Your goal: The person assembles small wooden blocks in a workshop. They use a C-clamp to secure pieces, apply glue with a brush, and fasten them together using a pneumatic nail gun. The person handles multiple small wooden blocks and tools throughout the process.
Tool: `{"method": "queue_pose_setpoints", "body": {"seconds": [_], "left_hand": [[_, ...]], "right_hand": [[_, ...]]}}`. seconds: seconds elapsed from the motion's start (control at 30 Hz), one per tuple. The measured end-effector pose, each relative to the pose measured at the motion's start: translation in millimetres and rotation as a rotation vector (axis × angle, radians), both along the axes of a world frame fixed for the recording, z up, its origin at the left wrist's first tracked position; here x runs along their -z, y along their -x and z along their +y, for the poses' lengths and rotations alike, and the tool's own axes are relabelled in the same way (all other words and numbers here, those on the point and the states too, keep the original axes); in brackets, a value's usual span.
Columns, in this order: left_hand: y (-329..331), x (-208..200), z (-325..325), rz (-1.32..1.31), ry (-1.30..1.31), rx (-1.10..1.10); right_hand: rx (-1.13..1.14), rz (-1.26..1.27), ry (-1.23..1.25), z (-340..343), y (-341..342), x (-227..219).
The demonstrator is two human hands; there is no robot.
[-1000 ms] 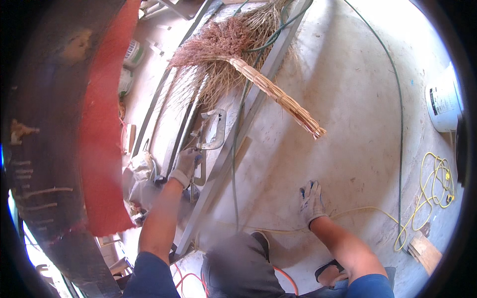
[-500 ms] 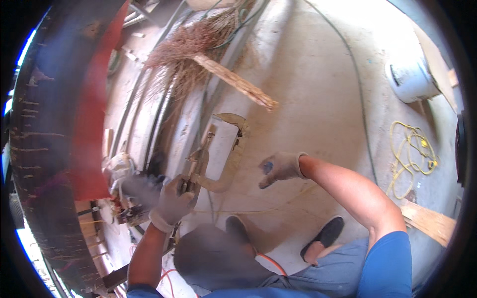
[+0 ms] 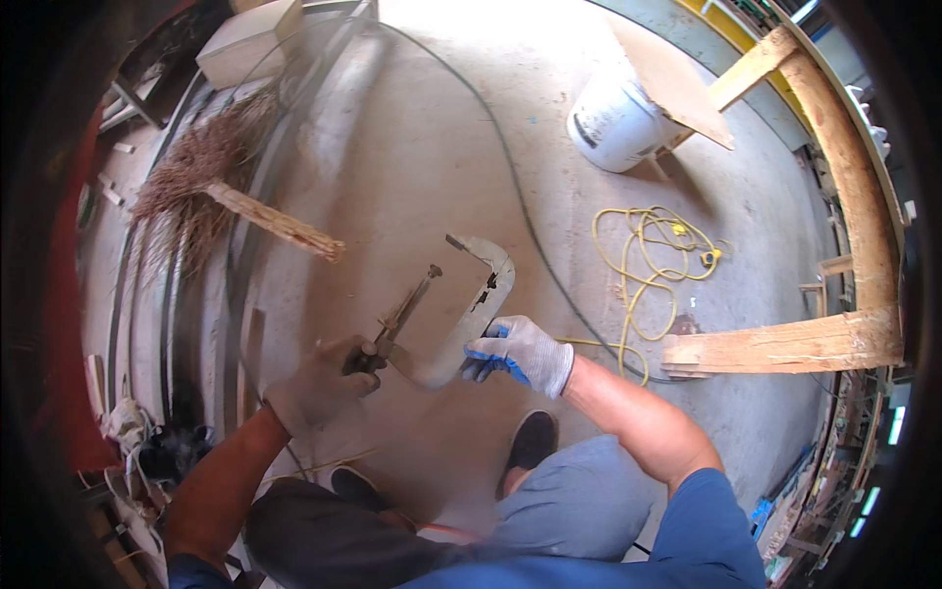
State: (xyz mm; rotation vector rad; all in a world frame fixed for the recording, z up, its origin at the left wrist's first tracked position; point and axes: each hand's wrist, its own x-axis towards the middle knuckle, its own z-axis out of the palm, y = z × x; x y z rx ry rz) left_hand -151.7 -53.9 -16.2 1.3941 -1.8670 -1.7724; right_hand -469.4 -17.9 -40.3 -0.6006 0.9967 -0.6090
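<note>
A large pale C-clamp (image 3: 489, 287) hangs in the air before my knees, its jaw end pointing away from me. My left hand (image 3: 319, 383), in a grey work glove, is closed round the screw end of the clamp. Its screw (image 3: 410, 294) runs out from beside that hand, apart from the far jaw tip. My right hand (image 3: 522, 355), gloved in grey with blue on the palm side, grips the curved frame near its lower bend. Part of the frame is hidden behind its fingers.
A twig broom (image 3: 275, 224) lies on metal rails at left, near a box (image 3: 250, 44). A white bucket (image 3: 620, 123) with a board (image 3: 677, 83) on it stands far right. Nearby are a coiled yellow cord (image 3: 638, 245), a dark cable (image 3: 510, 147) and a wooden frame (image 3: 785, 346).
My view has swung to the right. My right hand, free and apart from the clamp before, has taken hold of its frame. The left hand has kept its grip on the screw end.
</note>
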Motion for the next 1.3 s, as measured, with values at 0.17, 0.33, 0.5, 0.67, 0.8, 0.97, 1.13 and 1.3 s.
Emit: {"method": "queue_pose_setpoints", "body": {"seconds": [0.17, 0.33, 0.5, 0.67, 0.8, 0.97, 1.13, 1.3], "left_hand": [[50.3, 20.8, 2.4, 0.058, -0.211, 0.023], [69.1, 28.4, 11.7, 0.235, -0.541, 0.010], [64.0, 45.1, 17.8, 0.093, -0.621, -0.085], [67.7, 40.8, 13.9, 0.051, -0.382, -0.124], [66.9, 38.3, 5.6, 0.029, -0.476, -0.287], [60.5, 54.0, 5.0, -0.040, -0.560, -0.301], [65.0, 62.3, 0.8, 0.016, -0.555, -0.073], [59.3, 64.7, 8.8, -0.115, -0.546, -0.118]], "right_hand": [[0.146, 0.053, -0.049, 31.1, 40.9, 13.2], [0.178, -0.066, -0.097, 57.3, 43.9, 29.3], [0.148, -0.102, -0.115, 64.6, 31.3, 41.6], [0.026, 0.265, -0.030, 76.4, 30.8, 76.4], [-0.415, 1.032, 0.168, 100.3, 67.9, 106.3], [-0.557, 1.392, 0.357, 157.2, 109.4, 191.7], [-1.410, 1.492, 0.676, 194.1, 158.3, 253.3], [-0.518, 1.291, 0.256, 109.2, 77.0, 135.9]]}}
